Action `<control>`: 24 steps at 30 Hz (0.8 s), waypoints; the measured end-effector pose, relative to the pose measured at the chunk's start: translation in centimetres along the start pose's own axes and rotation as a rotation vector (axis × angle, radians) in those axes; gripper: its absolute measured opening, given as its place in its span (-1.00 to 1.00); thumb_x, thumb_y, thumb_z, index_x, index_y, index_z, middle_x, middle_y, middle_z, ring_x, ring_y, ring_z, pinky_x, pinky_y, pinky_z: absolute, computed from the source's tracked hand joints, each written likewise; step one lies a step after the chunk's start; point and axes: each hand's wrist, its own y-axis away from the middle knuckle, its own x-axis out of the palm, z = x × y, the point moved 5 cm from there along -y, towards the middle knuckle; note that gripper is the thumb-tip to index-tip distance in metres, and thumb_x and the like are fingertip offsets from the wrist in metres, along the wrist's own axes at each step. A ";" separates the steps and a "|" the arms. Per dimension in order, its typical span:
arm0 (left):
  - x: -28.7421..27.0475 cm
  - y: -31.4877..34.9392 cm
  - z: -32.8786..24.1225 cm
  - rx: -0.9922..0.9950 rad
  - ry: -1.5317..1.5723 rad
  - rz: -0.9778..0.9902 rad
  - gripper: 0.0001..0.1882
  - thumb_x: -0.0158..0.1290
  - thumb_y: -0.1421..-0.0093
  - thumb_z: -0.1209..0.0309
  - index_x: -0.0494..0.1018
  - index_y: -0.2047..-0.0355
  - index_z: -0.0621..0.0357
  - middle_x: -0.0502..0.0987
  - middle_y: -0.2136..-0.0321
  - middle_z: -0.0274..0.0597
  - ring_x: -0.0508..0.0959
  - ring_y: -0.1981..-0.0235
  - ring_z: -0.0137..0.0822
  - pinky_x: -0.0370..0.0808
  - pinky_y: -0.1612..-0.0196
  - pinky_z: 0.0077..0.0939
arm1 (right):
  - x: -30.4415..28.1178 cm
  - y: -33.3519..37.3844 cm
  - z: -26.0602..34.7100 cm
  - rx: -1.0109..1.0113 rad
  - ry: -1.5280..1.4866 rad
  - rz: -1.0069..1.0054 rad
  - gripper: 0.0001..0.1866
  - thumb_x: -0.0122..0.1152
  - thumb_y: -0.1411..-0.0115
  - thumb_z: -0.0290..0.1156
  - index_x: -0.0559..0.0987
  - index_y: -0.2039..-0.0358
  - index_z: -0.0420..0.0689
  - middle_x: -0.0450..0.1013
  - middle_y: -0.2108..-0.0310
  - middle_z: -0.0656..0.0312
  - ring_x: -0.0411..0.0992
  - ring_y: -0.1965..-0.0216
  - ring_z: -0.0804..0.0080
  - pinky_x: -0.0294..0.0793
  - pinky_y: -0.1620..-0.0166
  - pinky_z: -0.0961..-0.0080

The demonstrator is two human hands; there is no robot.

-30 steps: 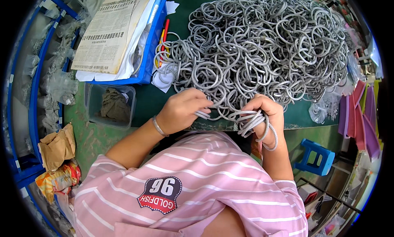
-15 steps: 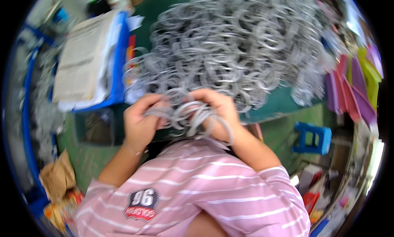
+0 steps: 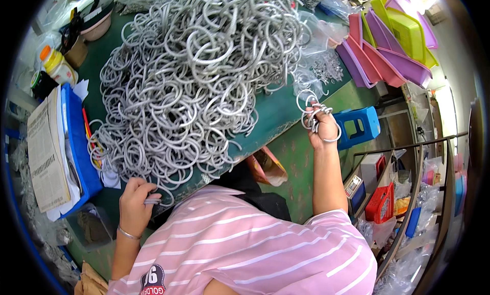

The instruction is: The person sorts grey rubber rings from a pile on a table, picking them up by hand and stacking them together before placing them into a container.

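A large heap of silver-grey metal rings (image 3: 173,91) covers much of the green table (image 3: 273,116). Out to the right, past the table's front edge, my right hand (image 3: 325,130) grips several loose metal rings (image 3: 311,111) that hang around its fingers. My left hand (image 3: 135,203) rests low by the near left edge of the heap. Its thumb and fingers are pinched on a grey metal ring (image 3: 152,201), mostly covered by the fingers. One more ring of the heap lies right beside these fingertips.
A blue file box (image 3: 84,152) with papers stands left of the heap, above a clear bin (image 3: 89,226). Behind it is a yellow bottle (image 3: 57,65). To the right are a blue stool (image 3: 368,122), stacked coloured trays (image 3: 383,47) and a red basket (image 3: 380,203).
My hands have moved apart. The right one has swung out to the right with the rings; the left has stayed near the heap's lower left. The view has turned rightward.
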 end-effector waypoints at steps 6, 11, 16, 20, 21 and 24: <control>0.6 0.2 0.2 -0.042 -0.066 -0.063 -0.70 0.23 0.20 0.58 0.46 0.37 0.20 0.37 0.45 -0.09 0.44 0.48 -0.10 0.39 0.47 -0.35 | 3.5 -8.5 6.5 -0.175 -0.059 0.035 -0.77 -0.10 -0.12 -0.63 0.42 0.20 -0.31 0.46 0.39 0.07 0.45 0.43 0.37 0.48 0.37 0.48; 0.3 0.6 -0.2 0.010 -0.116 -0.145 -0.82 0.18 0.15 0.59 0.46 0.47 0.20 0.38 0.49 -0.11 0.45 0.48 -0.10 0.40 0.46 -0.35 | 5.4 -17.1 7.4 -0.220 0.129 0.024 -0.87 0.05 -0.10 -0.57 0.48 0.31 -0.25 0.46 0.38 0.12 0.47 0.33 0.32 0.49 0.24 0.44; -0.7 1.5 0.8 0.026 0.073 -0.134 -0.88 0.09 0.08 0.62 0.40 0.48 0.24 0.43 0.47 -0.09 0.48 0.45 -0.12 0.43 0.40 -0.40 | 7.2 -14.9 6.0 -0.140 -0.272 0.228 -0.62 0.05 -0.11 -0.61 0.36 0.02 -0.35 0.41 0.09 0.03 0.42 0.12 0.30 0.40 -0.04 0.43; -3.0 1.7 0.6 -0.090 0.281 -0.299 -0.83 -0.02 0.00 0.68 0.44 0.36 0.27 0.43 0.50 -0.12 0.45 0.47 -0.26 0.38 0.37 -0.55 | 8.5 -7.0 8.4 -0.365 -0.220 0.314 -0.64 0.03 -0.12 -0.63 0.35 0.03 -0.33 0.36 0.11 0.06 0.39 0.26 0.45 0.39 0.12 0.47; -3.2 2.2 1.1 -0.130 0.344 -0.318 -0.84 0.01 0.01 0.67 0.43 0.37 0.26 0.42 0.50 -0.13 0.44 0.48 -0.26 0.37 0.37 -0.55 | 9.6 -5.5 8.0 -0.307 -0.236 0.529 -0.66 0.05 -0.13 -0.61 0.35 0.04 -0.29 0.35 0.16 0.08 0.35 0.29 0.48 0.36 0.18 0.50; -2.9 2.1 1.8 -0.101 0.394 -0.372 -0.83 0.10 0.07 0.65 0.40 0.43 0.24 0.42 0.48 -0.13 0.42 0.48 -0.26 0.36 0.36 -0.53 | 12.1 0.1 8.1 -0.521 -0.053 0.644 -0.70 0.10 -0.14 -0.53 0.37 0.09 -0.20 0.30 0.28 0.13 0.25 0.33 0.54 0.29 0.30 0.58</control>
